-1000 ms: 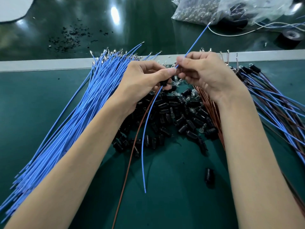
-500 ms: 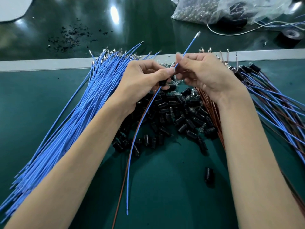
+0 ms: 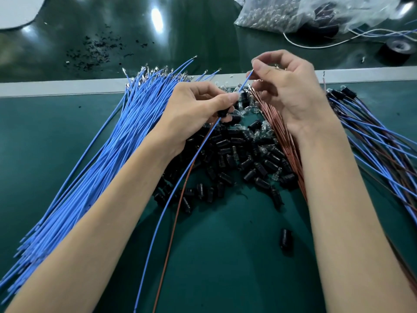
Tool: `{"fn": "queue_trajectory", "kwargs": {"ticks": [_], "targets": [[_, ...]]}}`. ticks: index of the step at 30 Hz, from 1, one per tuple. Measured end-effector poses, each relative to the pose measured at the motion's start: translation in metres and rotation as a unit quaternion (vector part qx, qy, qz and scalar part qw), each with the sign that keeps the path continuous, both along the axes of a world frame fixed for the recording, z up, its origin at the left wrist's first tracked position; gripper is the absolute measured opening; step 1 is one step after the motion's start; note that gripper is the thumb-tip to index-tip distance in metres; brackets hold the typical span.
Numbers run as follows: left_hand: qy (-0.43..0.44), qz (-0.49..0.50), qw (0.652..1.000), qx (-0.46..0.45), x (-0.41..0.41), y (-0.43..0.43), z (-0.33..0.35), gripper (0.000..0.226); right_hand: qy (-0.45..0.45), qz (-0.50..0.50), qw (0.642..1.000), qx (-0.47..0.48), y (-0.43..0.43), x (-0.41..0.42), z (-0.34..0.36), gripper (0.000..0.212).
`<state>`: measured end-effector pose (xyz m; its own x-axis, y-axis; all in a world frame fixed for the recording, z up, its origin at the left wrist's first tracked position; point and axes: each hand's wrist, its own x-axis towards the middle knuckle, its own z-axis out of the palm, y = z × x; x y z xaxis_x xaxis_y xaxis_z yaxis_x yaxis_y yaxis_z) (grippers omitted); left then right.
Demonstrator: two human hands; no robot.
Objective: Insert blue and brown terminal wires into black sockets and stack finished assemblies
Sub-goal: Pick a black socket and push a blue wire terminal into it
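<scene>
My left hand [image 3: 198, 111] pinches a black socket [image 3: 223, 113] above the heap of black sockets [image 3: 243, 154]. A blue wire [image 3: 178, 184] and a brown wire [image 3: 178, 211] hang from that socket toward me. My right hand [image 3: 286, 86] pinches the upper end of the blue wire [image 3: 244, 81] between thumb and forefinger, just above and right of the socket. A fan of loose blue wires [image 3: 108, 150] lies on the left, a bundle of brown wires [image 3: 277, 129] lies under my right wrist, and finished assemblies [image 3: 379, 141] are stacked at the right.
One stray black socket [image 3: 286, 239] lies alone on the green mat near me. A clear plastic bag of parts [image 3: 293, 12] and a roll of black tape [image 3: 398, 50] sit on the far table past the grey strip [image 3: 56, 86]. Black scraps [image 3: 94, 50] are scattered at far left.
The blue wire has slid down through the socket, so its free end above my right hand has shortened to nothing and its lower end hangs lower. My right hand has lifted slightly.
</scene>
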<state>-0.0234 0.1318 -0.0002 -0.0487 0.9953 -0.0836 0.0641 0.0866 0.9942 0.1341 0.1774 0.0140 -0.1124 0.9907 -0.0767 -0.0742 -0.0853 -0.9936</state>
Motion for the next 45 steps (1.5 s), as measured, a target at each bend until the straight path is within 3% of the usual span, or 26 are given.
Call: {"fn": "queue_trajectory", "kwargs": {"ticks": [7, 26, 35, 45], "targets": [[-0.019, 0.002, 1.0, 0.001, 0.002, 0.0, -0.002, 0.008, -0.116, 0.105, 0.988, 0.003, -0.004, 0.006, -0.001, 0.011], [-0.03, 0.015, 0.999, 0.032, 0.002, 0.002, -0.004, 0.005, -0.109, 0.124, 0.986, 0.034, -0.003, 0.004, -0.004, 0.013], [0.036, 0.013, 0.999, 0.023, 0.003, 0.004, -0.006, 0.01, -0.103, 0.117, 0.987, 0.042, -0.004, 0.002, -0.004, 0.01], [0.043, 0.026, 0.998, 0.03, 0.005, 0.004, -0.004, 0.01, -0.108, 0.097, 0.989, 0.013, -0.004, -0.005, -0.003, 0.009]]}}
